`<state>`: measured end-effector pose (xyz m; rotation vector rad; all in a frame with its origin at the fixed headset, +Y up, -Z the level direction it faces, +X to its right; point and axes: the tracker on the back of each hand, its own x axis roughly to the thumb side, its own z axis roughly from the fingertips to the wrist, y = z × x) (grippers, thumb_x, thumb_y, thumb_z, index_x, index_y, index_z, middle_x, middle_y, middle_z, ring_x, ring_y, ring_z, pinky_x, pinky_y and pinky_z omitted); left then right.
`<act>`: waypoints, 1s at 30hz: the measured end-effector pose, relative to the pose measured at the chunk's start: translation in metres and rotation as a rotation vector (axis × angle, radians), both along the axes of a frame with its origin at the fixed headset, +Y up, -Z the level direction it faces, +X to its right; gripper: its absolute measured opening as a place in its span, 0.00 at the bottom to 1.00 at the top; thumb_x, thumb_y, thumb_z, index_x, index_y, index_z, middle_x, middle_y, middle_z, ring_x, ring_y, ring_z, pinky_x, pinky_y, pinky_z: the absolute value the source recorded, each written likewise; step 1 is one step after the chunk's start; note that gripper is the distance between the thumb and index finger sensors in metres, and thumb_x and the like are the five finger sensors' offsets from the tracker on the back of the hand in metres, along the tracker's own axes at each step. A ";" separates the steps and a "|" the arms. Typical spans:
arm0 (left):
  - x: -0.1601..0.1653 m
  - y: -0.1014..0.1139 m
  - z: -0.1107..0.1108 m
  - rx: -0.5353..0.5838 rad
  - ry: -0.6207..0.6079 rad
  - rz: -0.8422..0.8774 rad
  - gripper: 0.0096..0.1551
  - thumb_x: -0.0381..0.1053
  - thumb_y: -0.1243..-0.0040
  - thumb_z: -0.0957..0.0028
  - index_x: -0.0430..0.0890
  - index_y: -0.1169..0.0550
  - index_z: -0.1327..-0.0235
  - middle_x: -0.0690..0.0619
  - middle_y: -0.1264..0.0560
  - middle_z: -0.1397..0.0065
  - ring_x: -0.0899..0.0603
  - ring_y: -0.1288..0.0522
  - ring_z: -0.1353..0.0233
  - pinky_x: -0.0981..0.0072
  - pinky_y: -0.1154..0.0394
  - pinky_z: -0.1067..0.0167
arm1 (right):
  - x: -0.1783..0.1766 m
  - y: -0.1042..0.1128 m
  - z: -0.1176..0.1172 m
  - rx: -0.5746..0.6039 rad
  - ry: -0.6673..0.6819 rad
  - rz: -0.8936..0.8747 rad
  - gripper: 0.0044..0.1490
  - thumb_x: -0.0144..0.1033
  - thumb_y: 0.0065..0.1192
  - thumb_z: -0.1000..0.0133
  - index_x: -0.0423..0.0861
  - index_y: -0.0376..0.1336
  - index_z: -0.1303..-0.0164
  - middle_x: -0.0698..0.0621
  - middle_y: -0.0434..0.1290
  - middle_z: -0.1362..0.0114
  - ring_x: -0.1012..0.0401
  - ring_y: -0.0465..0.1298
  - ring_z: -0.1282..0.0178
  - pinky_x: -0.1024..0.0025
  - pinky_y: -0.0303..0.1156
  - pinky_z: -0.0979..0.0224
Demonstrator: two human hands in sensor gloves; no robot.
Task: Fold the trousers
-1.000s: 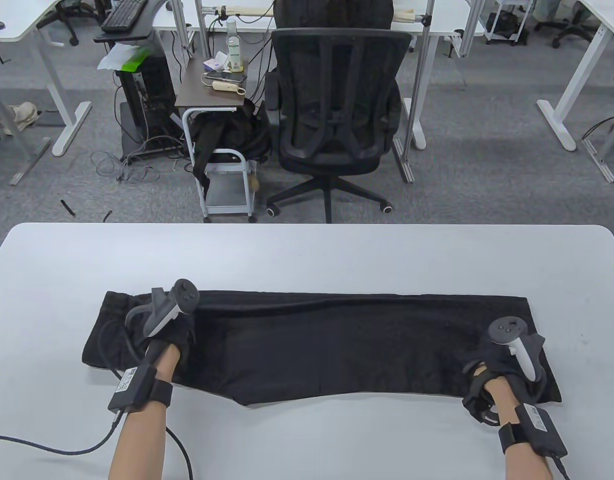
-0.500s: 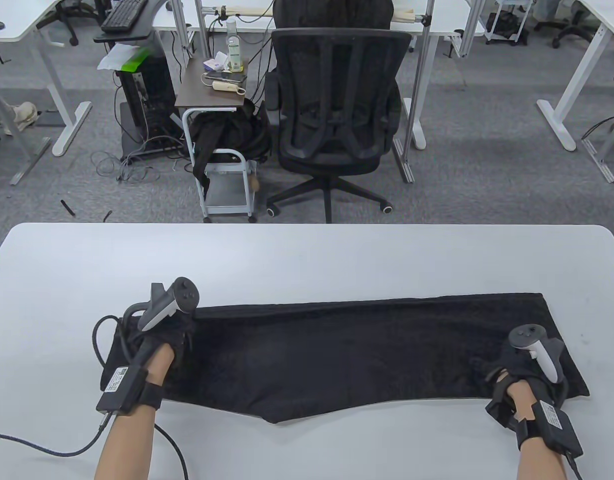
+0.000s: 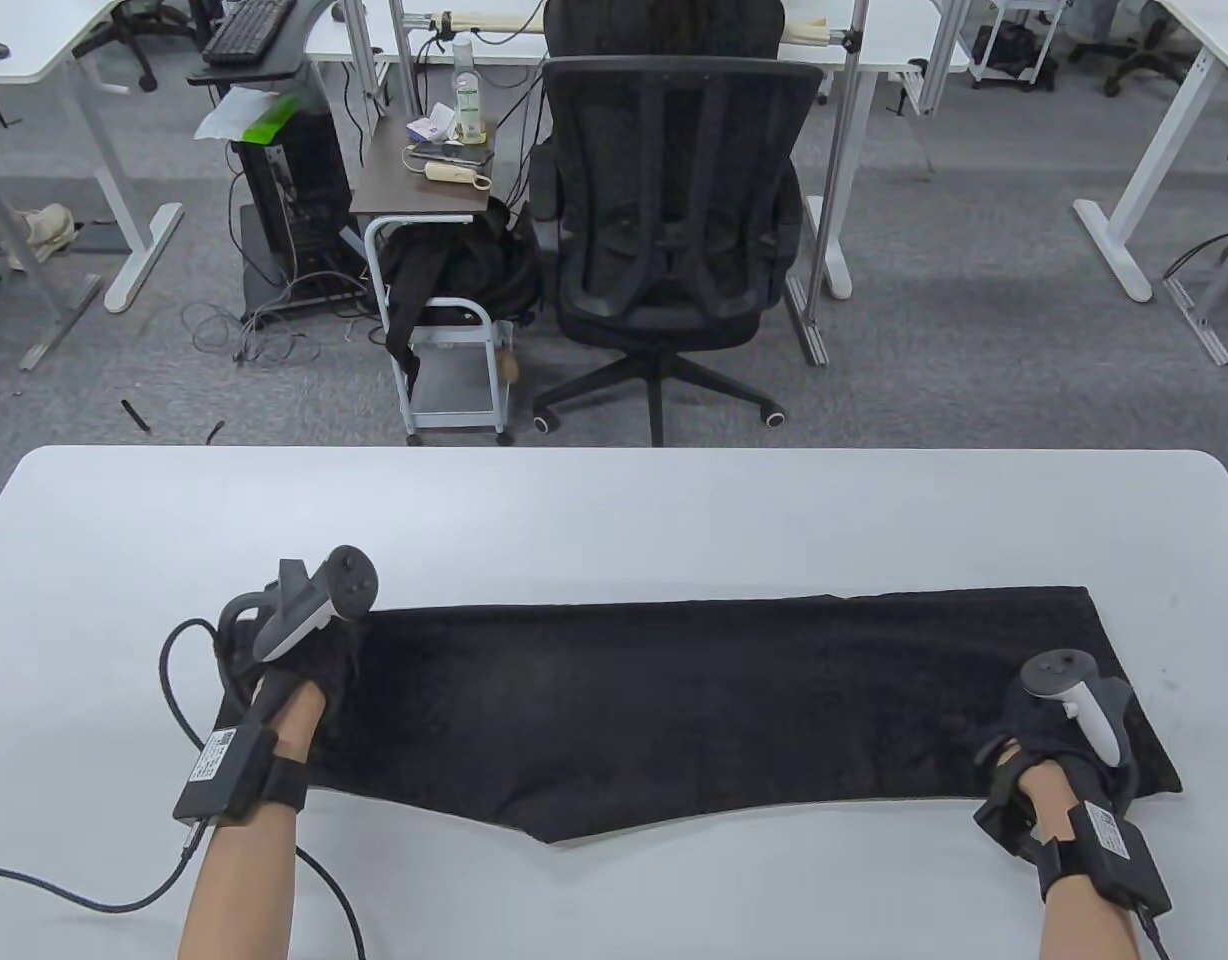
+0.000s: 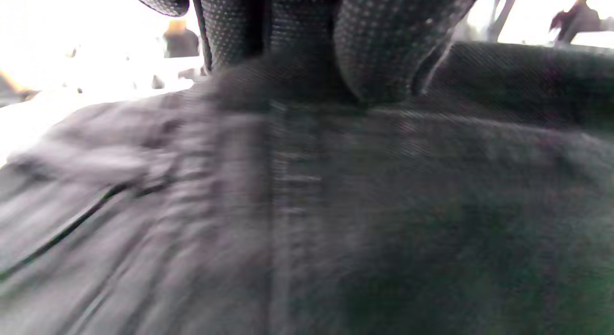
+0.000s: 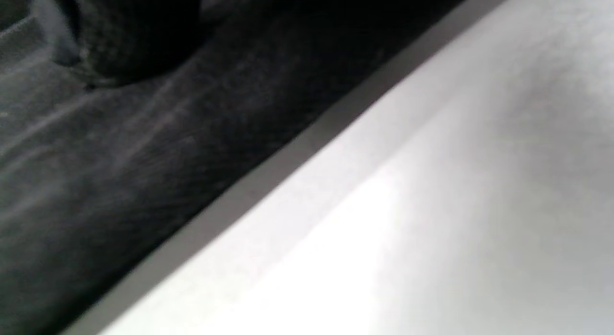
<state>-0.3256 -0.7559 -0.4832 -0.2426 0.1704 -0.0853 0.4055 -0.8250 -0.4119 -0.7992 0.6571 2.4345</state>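
Flat: black trousers (image 3: 714, 710) folded lengthwise on table (image 3: 614, 510); hands' grip on ends unclear.

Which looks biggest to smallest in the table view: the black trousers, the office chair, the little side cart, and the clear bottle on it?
1. Black trousers
2. Office chair; it stands farther from the camera, so its true size may be understated
3. Side cart
4. Clear bottle

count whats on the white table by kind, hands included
trousers: 1, black, lying flat
gloved hands: 2, left hand and right hand, one at each end of the trousers
total: 3
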 end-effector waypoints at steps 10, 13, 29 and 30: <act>-0.007 0.044 -0.002 0.280 -0.063 -0.054 0.23 0.50 0.31 0.52 0.54 0.20 0.41 0.51 0.14 0.40 0.41 0.23 0.28 0.42 0.38 0.24 | -0.002 0.002 0.002 -0.005 0.000 -0.001 0.69 0.68 0.58 0.57 0.53 0.25 0.23 0.50 0.19 0.20 0.46 0.19 0.19 0.36 0.21 0.22; 0.004 0.048 -0.009 0.303 -0.008 -0.078 0.24 0.52 0.32 0.50 0.55 0.22 0.39 0.51 0.17 0.35 0.39 0.27 0.24 0.41 0.39 0.24 | -0.003 0.003 0.003 -0.001 -0.002 0.004 0.69 0.68 0.58 0.57 0.52 0.25 0.23 0.50 0.19 0.20 0.45 0.20 0.19 0.36 0.21 0.22; 0.106 -0.055 0.035 -0.339 -0.120 0.177 0.54 0.79 0.51 0.54 0.63 0.60 0.23 0.56 0.68 0.12 0.38 0.66 0.13 0.33 0.55 0.21 | -0.007 0.010 0.008 0.015 -0.001 0.036 0.68 0.69 0.58 0.58 0.52 0.28 0.22 0.50 0.22 0.18 0.45 0.22 0.17 0.35 0.24 0.21; 0.104 -0.054 0.037 -0.315 -0.125 0.175 0.54 0.79 0.52 0.54 0.63 0.59 0.23 0.55 0.68 0.12 0.38 0.65 0.13 0.33 0.55 0.22 | -0.008 0.011 0.009 0.010 0.002 0.045 0.68 0.69 0.58 0.58 0.52 0.28 0.22 0.50 0.22 0.18 0.45 0.23 0.17 0.35 0.25 0.20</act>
